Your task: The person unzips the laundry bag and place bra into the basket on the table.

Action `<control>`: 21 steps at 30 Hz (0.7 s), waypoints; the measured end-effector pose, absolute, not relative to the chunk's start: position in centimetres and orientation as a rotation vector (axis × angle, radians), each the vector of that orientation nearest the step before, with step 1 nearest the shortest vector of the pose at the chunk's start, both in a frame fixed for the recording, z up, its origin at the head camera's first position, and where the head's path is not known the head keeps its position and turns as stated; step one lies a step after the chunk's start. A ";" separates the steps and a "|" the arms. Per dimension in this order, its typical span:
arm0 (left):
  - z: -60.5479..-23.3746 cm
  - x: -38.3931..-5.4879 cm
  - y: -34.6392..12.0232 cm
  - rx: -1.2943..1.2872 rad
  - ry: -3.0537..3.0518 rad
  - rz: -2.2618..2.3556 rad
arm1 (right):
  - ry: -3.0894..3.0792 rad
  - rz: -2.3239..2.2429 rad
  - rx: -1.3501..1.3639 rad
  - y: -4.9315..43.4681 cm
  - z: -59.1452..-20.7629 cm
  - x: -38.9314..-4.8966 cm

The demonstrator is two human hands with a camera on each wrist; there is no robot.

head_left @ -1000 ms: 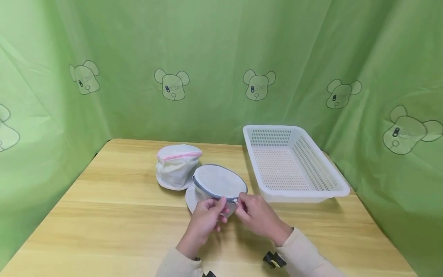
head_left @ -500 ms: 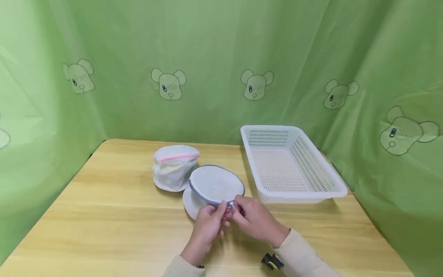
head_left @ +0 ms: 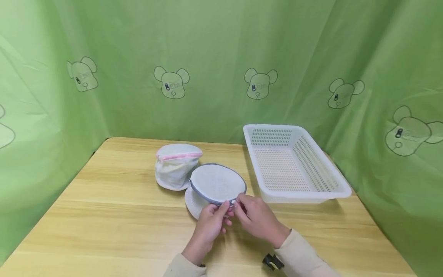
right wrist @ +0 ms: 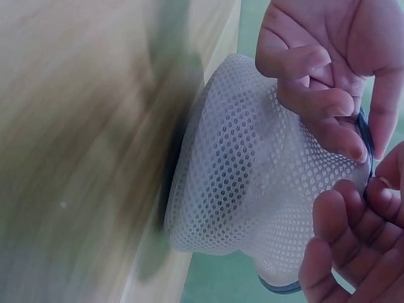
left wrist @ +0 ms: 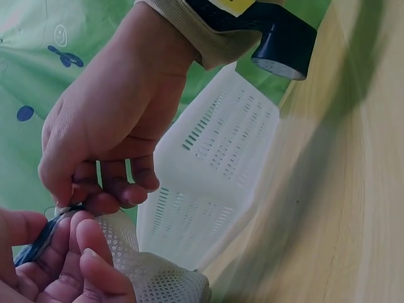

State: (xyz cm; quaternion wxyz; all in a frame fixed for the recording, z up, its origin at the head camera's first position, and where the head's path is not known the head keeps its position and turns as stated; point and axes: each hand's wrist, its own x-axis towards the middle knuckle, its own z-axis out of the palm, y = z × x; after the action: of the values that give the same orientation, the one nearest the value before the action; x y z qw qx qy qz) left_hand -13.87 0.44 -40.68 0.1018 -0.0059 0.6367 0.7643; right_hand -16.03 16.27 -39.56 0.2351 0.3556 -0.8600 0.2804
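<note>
A white mesh laundry bag (head_left: 218, 182) with a dark grey-blue zipper round its top stands near the middle of the table. My left hand (head_left: 209, 227) pinches its near rim between thumb and fingers, close beside the zipper slider. At the white zipper pull (head_left: 233, 201), my right hand (head_left: 258, 218) pinches with thumb and index finger. In the right wrist view the bag's mesh side (right wrist: 240, 158) bulges below the two hands, which nearly meet at the zipper. The left wrist view shows the right hand (left wrist: 120, 107) above the left hand's curled fingers (left wrist: 95, 265).
A second mesh laundry bag (head_left: 174, 173) with a pink zipper stands just behind and left of the first. To the right sits a white perforated plastic basket (head_left: 254, 163). Green curtains (head_left: 214, 111) with bear-head drawings surround the wooden table (head_left: 114, 215).
The grey-zipped bag's top has shifted slightly left, and the right hand has drawn a little closer to the left. Both hands keep their pinch. The pink-zipped bag and basket stay put.
</note>
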 end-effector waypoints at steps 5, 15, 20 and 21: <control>-40.6 -13.8 0.3 -0.016 1.886 2.251 | -2.367 0.746 0.983 16.4 -39.5 -16.1; -40.7 -13.8 0.1 0.015 1.919 2.242 | -2.390 0.703 0.968 16.6 -39.1 -16.0; -40.7 -13.8 -0.2 0.027 1.936 2.235 | -2.390 0.684 0.959 16.8 -39.1 -16.1; -40.7 -13.8 -0.3 0.026 1.939 2.232 | -2.389 0.683 0.959 16.8 -39.2 -16.2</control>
State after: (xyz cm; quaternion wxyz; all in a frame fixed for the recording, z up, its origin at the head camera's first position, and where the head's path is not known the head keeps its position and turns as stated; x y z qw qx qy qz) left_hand -13.81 -0.26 -40.71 0.0921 0.0086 0.6530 0.7517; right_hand -16.20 16.80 -39.18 0.2369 0.3498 -0.8714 0.2492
